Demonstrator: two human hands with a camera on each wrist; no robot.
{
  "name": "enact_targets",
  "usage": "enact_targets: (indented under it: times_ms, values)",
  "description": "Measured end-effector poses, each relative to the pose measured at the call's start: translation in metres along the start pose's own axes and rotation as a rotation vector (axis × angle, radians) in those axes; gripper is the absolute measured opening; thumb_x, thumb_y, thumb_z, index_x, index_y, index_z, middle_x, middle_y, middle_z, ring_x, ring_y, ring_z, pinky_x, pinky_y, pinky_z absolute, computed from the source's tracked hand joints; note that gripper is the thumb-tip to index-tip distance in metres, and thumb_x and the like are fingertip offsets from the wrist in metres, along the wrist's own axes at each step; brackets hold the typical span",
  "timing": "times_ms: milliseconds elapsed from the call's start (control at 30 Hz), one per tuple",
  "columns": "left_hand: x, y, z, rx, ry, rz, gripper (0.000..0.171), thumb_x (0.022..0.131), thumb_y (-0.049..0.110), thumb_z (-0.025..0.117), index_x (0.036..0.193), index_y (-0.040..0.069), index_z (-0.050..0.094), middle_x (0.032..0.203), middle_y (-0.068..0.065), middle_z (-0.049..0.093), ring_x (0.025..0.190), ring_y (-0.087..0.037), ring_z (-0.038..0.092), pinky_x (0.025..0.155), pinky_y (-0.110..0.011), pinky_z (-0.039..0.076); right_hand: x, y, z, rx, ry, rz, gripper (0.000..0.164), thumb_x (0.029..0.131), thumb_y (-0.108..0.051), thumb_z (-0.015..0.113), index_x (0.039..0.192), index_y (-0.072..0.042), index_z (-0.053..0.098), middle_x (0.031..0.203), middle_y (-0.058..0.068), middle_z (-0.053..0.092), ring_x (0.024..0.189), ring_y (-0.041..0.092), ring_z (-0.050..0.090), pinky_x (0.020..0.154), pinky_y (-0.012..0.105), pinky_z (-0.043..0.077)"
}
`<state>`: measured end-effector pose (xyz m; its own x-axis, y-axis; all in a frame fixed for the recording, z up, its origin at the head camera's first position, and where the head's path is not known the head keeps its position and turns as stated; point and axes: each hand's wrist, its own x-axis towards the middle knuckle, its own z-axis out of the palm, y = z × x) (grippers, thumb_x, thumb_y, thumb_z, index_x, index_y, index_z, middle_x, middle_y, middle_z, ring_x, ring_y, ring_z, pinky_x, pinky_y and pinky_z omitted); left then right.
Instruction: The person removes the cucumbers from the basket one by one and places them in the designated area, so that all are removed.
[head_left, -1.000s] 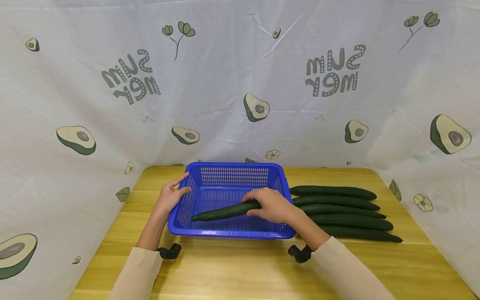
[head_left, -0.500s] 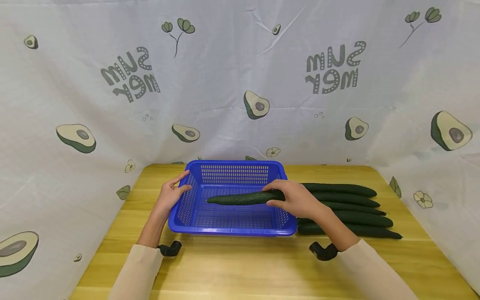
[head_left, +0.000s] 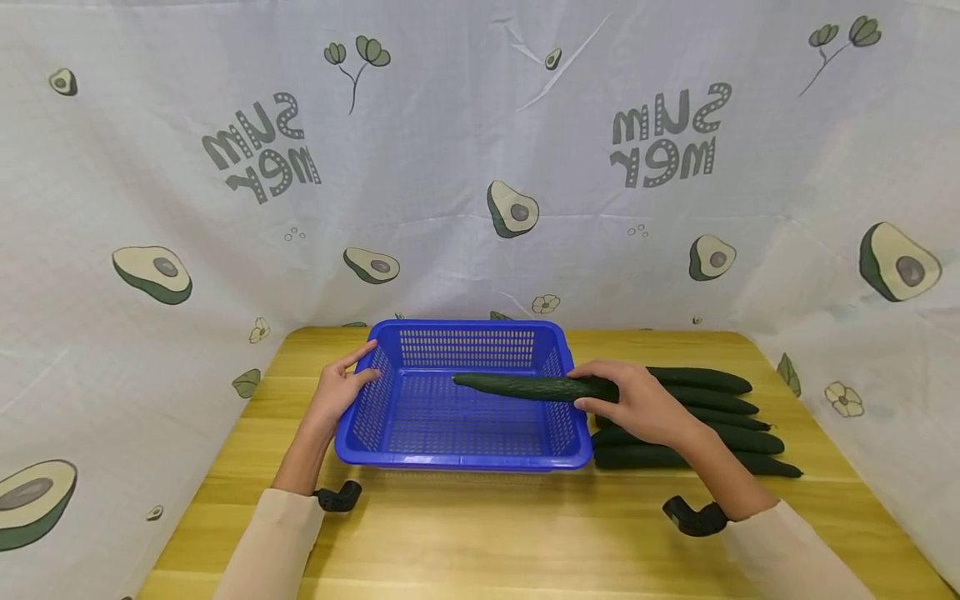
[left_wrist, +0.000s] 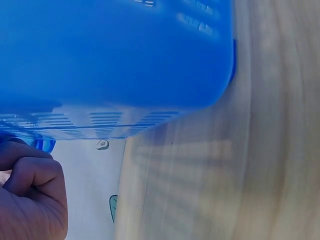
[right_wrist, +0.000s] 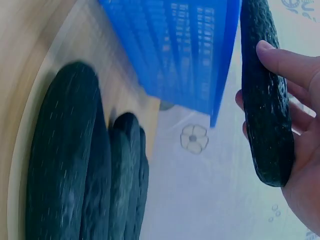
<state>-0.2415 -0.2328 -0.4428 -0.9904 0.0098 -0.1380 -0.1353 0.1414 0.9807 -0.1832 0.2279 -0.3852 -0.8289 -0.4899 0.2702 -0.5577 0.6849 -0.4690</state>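
A dark green cucumber (head_left: 517, 386) is held by my right hand (head_left: 637, 402) near its right end. Its far end reaches left over the blue plastic basket (head_left: 463, 460), above the basket's right part. In the right wrist view the thumb lies on one side of the cucumber (right_wrist: 267, 110) and the fingers curl round the other. My left hand (head_left: 339, 392) grips the basket's left rim, thumb on the inside. Curled fingers (left_wrist: 37, 175) show beside the basket wall (left_wrist: 115, 60) in the left wrist view. Inside, the basket shows only its bare slotted bottom.
Several cucumbers (head_left: 750, 440) lie side by side on the wooden table (head_left: 465, 533), right of the basket; my right hand and forearm partly cover them. A white printed cloth (head_left: 442, 167) hangs behind the table and along its sides.
My right hand has moved right with the cucumber, from over the middle of the basket to beyond its right rim. My left hand keeps its place on the left rim.
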Motion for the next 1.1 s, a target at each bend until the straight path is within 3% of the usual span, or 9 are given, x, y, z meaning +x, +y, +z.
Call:
enact_targets:
  times_ms: [100,300,467,567,700,800,833,933,1100]
  values:
    - [0.0,-0.001,-0.001,0.01,0.016,0.007,0.06,0.098,0.015,0.066,0.154,0.029,0.05,0.134,-0.031,0.063,0.078,-0.022,0.076,0.064,-0.031,0.062,-0.008,0.006,-0.008,-0.01,0.017,-0.01,0.036,0.094,-0.02,0.076,0.129,-0.014,0.07,0.126,0.004,0.072,0.118,0.028,0.068,0.097,0.051,0.057]
    - [-0.001,-0.002,-0.002,0.021,0.04,0.0,0.059,0.098,0.015,0.065,0.154,0.028,0.051,0.12,-0.032,0.069,0.073,-0.021,0.075,0.062,-0.032,0.062,-0.028,0.018,-0.024,-0.065,0.065,-0.007,0.035,0.094,-0.019,0.075,0.128,-0.017,0.069,0.128,0.003,0.072,0.119,0.029,0.067,0.094,0.053,0.056]
    - [-0.004,-0.002,-0.004,0.029,0.042,-0.003,0.058,0.099,0.017,0.065,0.154,0.03,0.051,0.13,-0.031,0.065,0.073,-0.019,0.074,0.063,-0.029,0.061,-0.048,0.028,-0.036,-0.121,0.108,-0.01,0.038,0.091,-0.018,0.079,0.127,-0.023,0.069,0.126,0.0,0.072,0.114,0.021,0.067,0.09,0.039,0.058]
    - [-0.004,0.0,-0.004,0.027,0.036,-0.01,0.059,0.1,0.018,0.065,0.155,0.03,0.049,0.136,-0.031,0.061,0.074,-0.017,0.074,0.063,-0.028,0.061,-0.061,0.034,-0.045,-0.108,0.125,-0.008,0.041,0.089,-0.015,0.08,0.127,-0.022,0.069,0.126,0.006,0.072,0.069,0.003,0.06,0.076,0.026,0.053]
    - [-0.008,0.007,-0.003,0.008,0.027,-0.029,0.059,0.1,0.015,0.064,0.156,0.026,0.048,0.142,-0.03,0.057,0.075,-0.019,0.073,0.063,-0.029,0.061,-0.08,0.047,-0.055,-0.074,0.134,0.013,0.042,0.087,-0.01,0.081,0.127,-0.019,0.069,0.124,0.01,0.071,0.054,-0.014,0.027,0.065,0.017,0.042]
    - [-0.012,0.014,-0.003,0.016,0.024,-0.038,0.059,0.1,0.012,0.063,0.156,0.022,0.048,0.148,-0.028,0.053,0.076,-0.021,0.073,0.064,-0.029,0.061,-0.094,0.058,-0.058,-0.098,0.132,0.047,0.042,0.087,-0.012,0.081,0.126,-0.022,0.069,0.122,0.005,0.071,0.08,-0.024,0.043,0.073,0.011,0.046]
    - [-0.014,0.016,-0.003,0.019,0.024,-0.038,0.059,0.1,0.012,0.062,0.156,0.021,0.048,0.149,-0.027,0.052,0.077,-0.022,0.073,0.064,-0.03,0.061,-0.099,0.062,-0.059,-0.103,0.127,0.056,0.042,0.087,-0.013,0.082,0.126,-0.023,0.07,0.122,0.004,0.071,0.081,-0.024,0.044,0.073,0.011,0.046]
    - [-0.014,0.016,-0.003,0.023,0.024,-0.034,0.058,0.101,0.012,0.062,0.156,0.023,0.047,0.151,-0.025,0.051,0.078,-0.021,0.073,0.064,-0.028,0.061,-0.111,0.072,-0.06,-0.135,0.127,0.073,0.043,0.085,-0.015,0.084,0.124,-0.025,0.071,0.12,-0.004,0.07,0.114,-0.026,0.04,0.082,0.007,0.046]
    - [-0.006,0.002,-0.004,0.022,0.038,-0.017,0.057,0.101,0.018,0.063,0.155,0.031,0.049,0.151,-0.02,0.053,0.08,-0.018,0.074,0.065,-0.026,0.061,-0.128,0.083,-0.058,-0.128,0.139,0.048,0.045,0.079,-0.011,0.087,0.12,-0.023,0.073,0.117,-0.016,0.069,0.112,-0.023,0.046,0.083,0.002,0.043]
